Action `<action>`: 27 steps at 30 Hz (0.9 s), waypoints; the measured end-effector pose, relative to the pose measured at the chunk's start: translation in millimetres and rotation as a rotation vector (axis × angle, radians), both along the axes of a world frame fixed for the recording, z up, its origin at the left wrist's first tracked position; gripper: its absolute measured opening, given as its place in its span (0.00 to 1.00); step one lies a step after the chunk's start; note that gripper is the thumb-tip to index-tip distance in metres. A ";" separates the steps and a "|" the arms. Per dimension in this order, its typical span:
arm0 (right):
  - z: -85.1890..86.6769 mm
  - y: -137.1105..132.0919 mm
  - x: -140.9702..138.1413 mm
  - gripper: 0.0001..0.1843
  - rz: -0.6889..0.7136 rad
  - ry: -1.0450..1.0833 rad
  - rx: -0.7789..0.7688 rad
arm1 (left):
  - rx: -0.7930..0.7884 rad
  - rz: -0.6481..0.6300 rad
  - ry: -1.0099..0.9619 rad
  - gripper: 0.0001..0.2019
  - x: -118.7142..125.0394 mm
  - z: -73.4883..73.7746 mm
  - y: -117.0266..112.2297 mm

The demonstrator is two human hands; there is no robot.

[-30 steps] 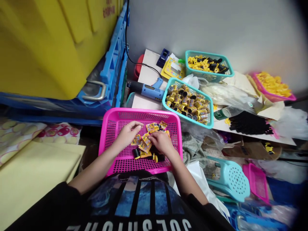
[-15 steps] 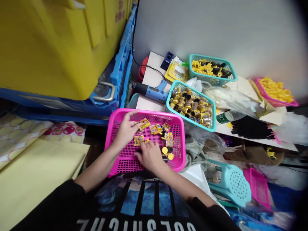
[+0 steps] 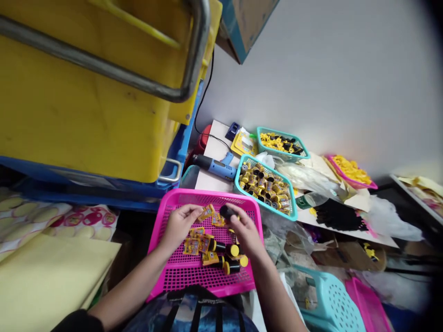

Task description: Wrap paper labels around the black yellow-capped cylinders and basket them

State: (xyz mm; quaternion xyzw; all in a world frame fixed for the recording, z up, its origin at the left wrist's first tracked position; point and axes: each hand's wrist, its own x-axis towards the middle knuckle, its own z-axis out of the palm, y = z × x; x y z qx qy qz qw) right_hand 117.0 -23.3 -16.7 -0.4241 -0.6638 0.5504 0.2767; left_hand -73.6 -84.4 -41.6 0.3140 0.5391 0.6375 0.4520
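A pink mesh basket (image 3: 162,207) sits in front of me, with both my hands over it. My left hand (image 3: 179,225) pinches a yellow printed label (image 3: 208,212) between thumb and fingertips. In my right hand (image 3: 246,233) is a small black cylinder (image 3: 226,211), gripped near the label; the two are apart. More yellow printed labels (image 3: 191,246) lie below my hands on the basket floor. Beside them lie several black cylinders with yellow caps (image 3: 232,267), some partly overlapped by labels.
A teal basket (image 3: 292,203) of labelled cylinders stands behind, with a blue heat gun (image 3: 218,167) to its left. Farther back are another teal basket (image 3: 301,143) and yellow parts (image 3: 349,168) in a pink tray. A large yellow bin (image 3: 86,115) rises at left; a turquoise stool (image 3: 332,295) stands right.
My right hand has risen from the basket floor with a black cylinder in it. My left hand still holds a label. The loose pieces lie differently, and the camera view has shifted.
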 end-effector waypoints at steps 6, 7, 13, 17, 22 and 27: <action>34.2 19.1 -8.1 0.21 0.090 0.105 -0.043 | 0.037 -0.027 -0.011 0.09 -2.0 -3.2 -2.0; 35.4 19.4 -10.9 0.20 0.116 0.091 -0.044 | 0.037 -0.023 -0.021 0.09 -2.6 -3.8 -2.5; 34.8 25.0 -15.1 0.16 0.295 -0.036 -0.038 | 0.044 -0.023 -0.054 0.11 -6.9 -6.0 -4.2; 32.1 29.6 -18.7 0.15 0.363 -0.148 0.095 | -0.007 -0.141 -0.105 0.12 -6.4 -1.6 -2.4; 21.6 28.8 -27.6 0.21 0.340 -0.188 0.204 | -0.078 -0.195 -0.245 0.15 -4.3 7.2 -3.2; 5.3 24.0 -35.4 0.25 0.235 0.196 -0.215 | -0.115 -0.191 -0.350 0.17 -5.0 7.5 -1.8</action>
